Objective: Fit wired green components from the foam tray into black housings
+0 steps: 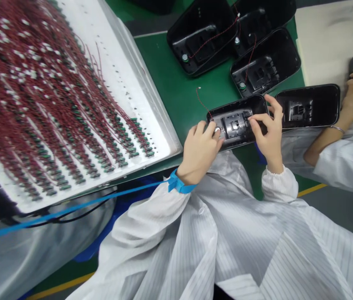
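Though near white tray [157,125], left hand [200,148] on black shell [236,126]

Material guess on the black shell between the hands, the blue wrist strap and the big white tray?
Black shell: likely molded plastic, glossy; sharp highlights, molded-in ribs.
Blue wrist strap: matte, flexible, fabric or soft plastic; it bunches at the wrist.
White tray: matte, probably foam; thick, pierced slab.

white pin-striped smock [176,233], gathered cuffs, blue wrist strap [181,182] with cord.
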Available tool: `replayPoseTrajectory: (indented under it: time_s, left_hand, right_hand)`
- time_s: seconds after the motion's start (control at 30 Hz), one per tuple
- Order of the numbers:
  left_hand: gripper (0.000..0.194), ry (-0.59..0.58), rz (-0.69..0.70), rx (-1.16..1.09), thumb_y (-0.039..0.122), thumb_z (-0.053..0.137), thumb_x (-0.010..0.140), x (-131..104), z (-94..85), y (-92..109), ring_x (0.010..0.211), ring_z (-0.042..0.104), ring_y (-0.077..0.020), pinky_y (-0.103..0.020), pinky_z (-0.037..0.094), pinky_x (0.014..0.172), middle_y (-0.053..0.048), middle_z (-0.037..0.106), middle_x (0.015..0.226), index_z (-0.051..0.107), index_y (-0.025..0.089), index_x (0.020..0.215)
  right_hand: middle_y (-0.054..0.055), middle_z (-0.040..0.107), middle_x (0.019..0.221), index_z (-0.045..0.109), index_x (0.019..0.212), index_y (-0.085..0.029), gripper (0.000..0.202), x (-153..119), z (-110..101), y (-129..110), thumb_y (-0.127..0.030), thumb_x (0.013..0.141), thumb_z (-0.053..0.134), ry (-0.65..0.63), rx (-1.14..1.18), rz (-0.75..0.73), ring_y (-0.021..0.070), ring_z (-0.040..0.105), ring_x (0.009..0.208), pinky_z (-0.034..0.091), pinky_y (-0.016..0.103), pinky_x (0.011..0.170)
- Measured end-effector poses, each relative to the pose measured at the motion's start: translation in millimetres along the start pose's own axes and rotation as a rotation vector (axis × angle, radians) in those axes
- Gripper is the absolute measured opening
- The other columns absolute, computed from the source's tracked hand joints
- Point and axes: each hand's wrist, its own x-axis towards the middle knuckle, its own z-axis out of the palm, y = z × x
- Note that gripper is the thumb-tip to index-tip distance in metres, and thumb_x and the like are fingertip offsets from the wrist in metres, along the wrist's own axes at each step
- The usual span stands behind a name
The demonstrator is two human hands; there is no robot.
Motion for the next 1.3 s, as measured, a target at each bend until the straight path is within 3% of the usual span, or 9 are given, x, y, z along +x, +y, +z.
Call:
replayPoseTrajectory:
  time_s: [0.23,0.4,0.6,0.7,0.8,0.87,1.0,1.17,1.3]
  left_hand:
    - [0.025,0.036,-0.067,-0.033,0.027,0.060,0.099,1,-2.7,-11,0.125,0.059,-0.0349,-0.057,0.047,0.111,-0.015,0.066,0.128,0.074,0.024,0.119]
    - [0.041,0.137,-0.162,-0.092,0.036,0.055,0.102,-17,1.1,-12,0.142,0.048,-0.0412,-0.061,0.039,0.122,-0.022,0.059,0.140,0.065,0.012,0.133]
    - [0.057,0.326,-0.258,-0.121,0.044,0.050,0.104,-28,6.4,9,0.154,0.033,-0.0429,-0.068,0.026,0.127,-0.027,0.048,0.153,0.048,0.010,0.150]
    - [0.049,0.418,-0.184,-0.147,0.034,0.045,0.107,-23,11.5,26,0.151,0.040,-0.0371,-0.062,0.034,0.125,-0.024,0.053,0.146,0.047,0.015,0.151]
    - [0.045,0.489,-0.017,-0.209,0.019,0.039,0.107,-10,27.7,43,0.137,0.055,-0.0278,-0.048,0.047,0.117,-0.018,0.062,0.131,0.048,0.020,0.150]
    - [0.045,0.451,0.071,-0.260,0.013,0.036,0.105,4,43.4,52,0.128,0.061,-0.0257,-0.043,0.052,0.111,-0.018,0.064,0.125,0.049,0.015,0.149]
    - [0.049,0.255,-0.039,-0.253,0.017,0.038,0.106,49,66.0,61,0.136,0.056,-0.0327,-0.044,0.047,0.116,-0.031,0.054,0.139,0.042,-0.003,0.150]
    - [0.060,0.223,-0.191,-0.257,0.042,0.038,0.110,99,63.3,54,0.140,0.052,-0.0315,-0.046,0.043,0.119,-0.024,0.048,0.147,0.032,0.009,0.159]
    - [0.061,0.222,-0.248,-0.258,0.052,0.037,0.108,119,56.5,47,0.130,0.057,-0.0322,-0.049,0.046,0.113,-0.021,0.053,0.137,0.040,0.013,0.155]
  right_hand:
    - [0.009,0.040,0.159,0.067,0.101,-0.023,0.034,1,14,-4,-0.049,0.105,0.044,0.026,0.123,0.037,0.0343,0.036,0.152,0.035,0.064,0.122]
    - [0.009,0.036,0.163,0.068,0.109,-0.024,0.030,3,35,-32,-0.046,0.105,0.048,-0.071,0.174,0.045,0.0349,0.035,0.151,0.035,0.064,0.122]
    - [0.006,0.037,0.164,0.070,0.112,-0.024,0.031,35,60,-58,-0.042,0.107,0.045,-0.165,0.109,-0.033,0.0278,0.036,0.150,0.031,0.053,0.127]
    - [0.005,0.042,0.161,0.070,0.116,-0.027,0.032,43,56,-55,-0.047,0.107,0.047,-0.135,0.095,-0.065,0.0253,0.041,0.146,0.035,0.048,0.125]
    - [0.009,0.055,0.142,0.069,0.121,-0.029,0.040,33,34,-37,-0.046,0.110,0.035,0.028,0.016,0.003,0.0251,0.050,0.137,0.041,0.050,0.120]
    - [0.012,0.060,0.123,0.069,0.120,-0.027,0.050,20,15,-22,-0.043,0.111,0.023,0.184,-0.080,0.072,0.0250,0.058,0.127,0.047,0.050,0.112]
    - [0.011,0.062,0.102,0.072,0.105,-0.023,0.049,-3,-11,-4,-0.042,0.111,0.027,0.393,-0.111,0.127,0.0235,0.065,0.106,0.055,0.045,0.097]
    - [0.006,0.065,0.095,0.073,0.095,-0.022,0.038,-16,-15,-1,-0.040,0.109,0.042,0.410,0.055,0.114,0.0191,0.064,0.095,0.053,0.038,0.088]
    - [0.006,0.065,0.097,0.074,0.095,-0.023,0.037,-17,-13,2,-0.039,0.108,0.045,0.353,0.139,0.146,0.0193,0.064,0.096,0.052,0.038,0.088]
